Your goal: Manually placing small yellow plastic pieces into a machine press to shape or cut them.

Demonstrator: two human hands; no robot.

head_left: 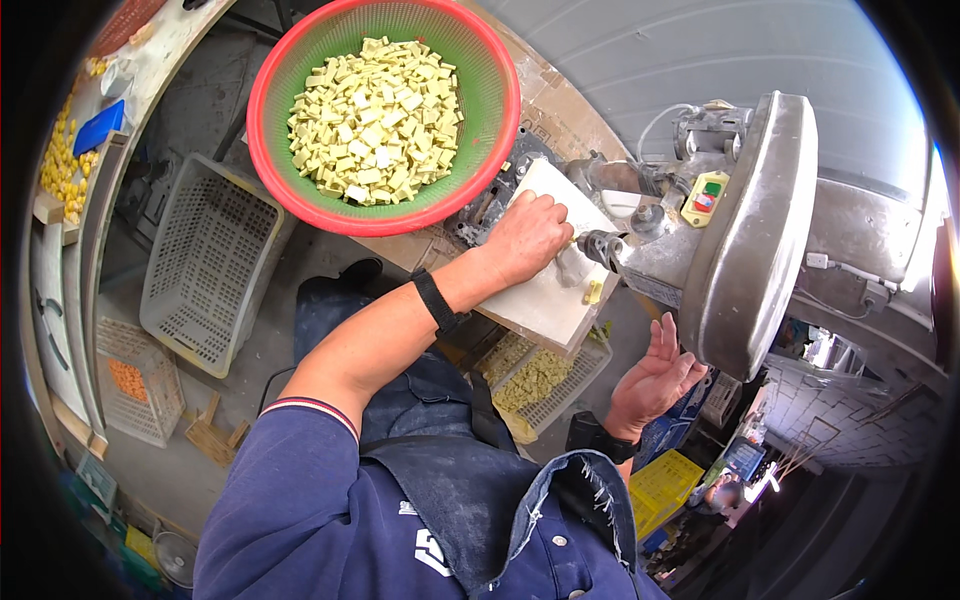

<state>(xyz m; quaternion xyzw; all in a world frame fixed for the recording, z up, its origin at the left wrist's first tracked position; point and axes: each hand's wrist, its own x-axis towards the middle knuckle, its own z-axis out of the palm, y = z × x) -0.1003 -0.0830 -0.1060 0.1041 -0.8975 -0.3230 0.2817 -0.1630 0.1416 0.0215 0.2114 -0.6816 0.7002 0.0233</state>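
My left hand is closed over a pale board, its fingertips pinched right beside the chuck of a drill press. A speck of yellow shows at the fingertips, but the hand hides what it holds. A small yellow block lies on the board near its edge. My right hand is off the board, palm turned up and fingers apart, holding nothing I can see. It is close to the lower end of the drill press's long metal cover. A switch box with green and red buttons is on the machine.
A red-rimmed green basket of small pale-yellow blocks stands beyond my left hand. Below the board sits a crate of yellow bits. A grey crate stands on the floor at left; a yellow crate is at lower right.
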